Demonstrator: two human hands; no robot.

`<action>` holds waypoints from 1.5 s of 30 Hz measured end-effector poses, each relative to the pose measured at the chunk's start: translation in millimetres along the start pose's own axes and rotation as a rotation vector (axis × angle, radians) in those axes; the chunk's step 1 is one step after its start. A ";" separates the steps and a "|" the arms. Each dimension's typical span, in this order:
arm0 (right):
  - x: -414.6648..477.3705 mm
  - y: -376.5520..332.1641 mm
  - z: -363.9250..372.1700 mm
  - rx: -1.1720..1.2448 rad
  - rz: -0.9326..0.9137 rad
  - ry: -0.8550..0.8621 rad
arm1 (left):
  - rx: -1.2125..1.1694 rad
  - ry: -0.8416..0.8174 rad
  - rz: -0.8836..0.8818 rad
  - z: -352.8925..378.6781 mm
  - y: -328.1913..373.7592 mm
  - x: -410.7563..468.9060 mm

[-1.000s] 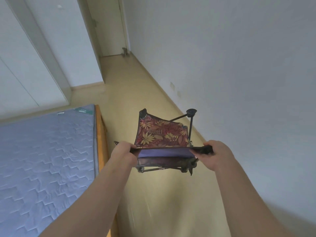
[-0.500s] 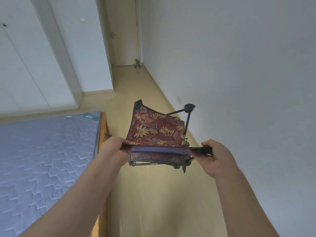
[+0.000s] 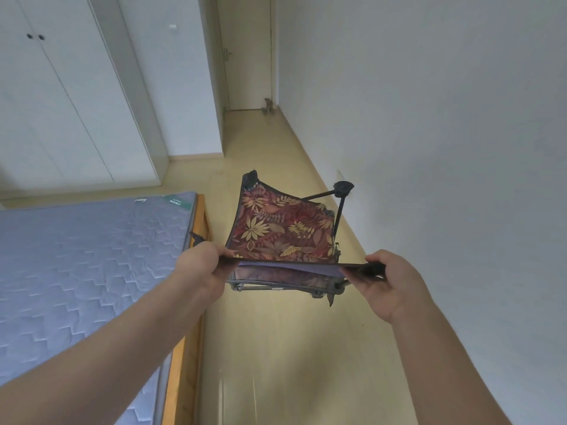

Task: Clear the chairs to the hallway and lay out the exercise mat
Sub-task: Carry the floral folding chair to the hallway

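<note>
I hold a small folding camp chair with dark red leaf-print fabric and a thin black frame off the floor in front of me. My left hand grips the left corner of its near top edge. My right hand grips the right corner of the same edge. One black leg with a round foot sticks out at the far right. The chair hangs over the pale wooden floor, between the bed and the wall. No exercise mat is in view.
A bed with a blue quilted mattress and wooden frame fills the left. A white wall runs close along the right. White wardrobe doors stand at the back left. A narrow passage leads ahead to a closed door.
The view has lifted and moved forward along the passage; the door and wardrobe show more fully. Both hands keep the same hold on the chair.
</note>
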State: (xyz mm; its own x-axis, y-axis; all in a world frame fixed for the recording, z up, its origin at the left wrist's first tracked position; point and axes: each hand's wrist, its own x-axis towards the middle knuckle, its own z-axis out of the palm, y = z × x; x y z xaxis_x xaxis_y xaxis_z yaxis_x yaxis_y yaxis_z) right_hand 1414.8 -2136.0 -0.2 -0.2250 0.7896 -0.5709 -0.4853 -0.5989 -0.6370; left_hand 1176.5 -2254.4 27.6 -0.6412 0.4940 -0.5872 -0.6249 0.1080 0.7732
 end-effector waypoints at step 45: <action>423.1 -141.6 289.4 -0.270 0.040 -0.043 | -0.053 0.055 0.152 237.2 206.0 423.8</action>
State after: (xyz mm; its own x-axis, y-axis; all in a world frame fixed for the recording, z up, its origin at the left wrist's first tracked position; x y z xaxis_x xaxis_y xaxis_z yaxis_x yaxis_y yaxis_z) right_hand 1143.8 -1678.4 -1.7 -0.2777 0.7659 -0.5798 -0.2335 -0.6393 -0.7327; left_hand 881.7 -1818.2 -5.2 -0.7529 0.4527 -0.4778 -0.5405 -0.0111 0.8412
